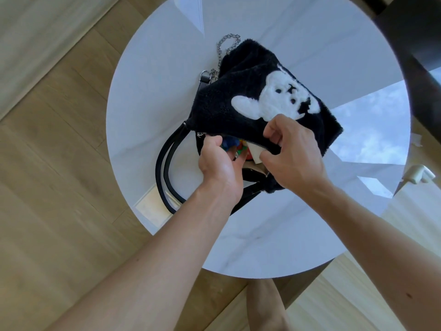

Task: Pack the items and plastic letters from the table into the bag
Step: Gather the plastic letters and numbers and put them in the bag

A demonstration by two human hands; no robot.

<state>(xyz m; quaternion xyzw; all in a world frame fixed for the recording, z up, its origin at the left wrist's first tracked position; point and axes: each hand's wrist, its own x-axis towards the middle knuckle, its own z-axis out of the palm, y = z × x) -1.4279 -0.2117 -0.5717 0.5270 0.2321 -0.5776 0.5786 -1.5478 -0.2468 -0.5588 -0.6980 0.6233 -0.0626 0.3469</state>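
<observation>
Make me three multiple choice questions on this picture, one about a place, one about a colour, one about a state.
1. Where does the bag lie? A floor; B round table; C chair.
2. What colour is its animal face? A white; B red; C yellow.
3. How is its mouth? A zipped shut; B tied; C held open.
Answers: B, it rests on the tabletop; A, a white patch on black fleece; C, the right hand lifts the edge and the left hand holds plastic letters inside.

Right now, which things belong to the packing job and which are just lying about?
Job: black bag, plastic letters, left hand, right hand, table.
Lying about: small white object off the table's right edge, dark furniture beyond.
</observation>
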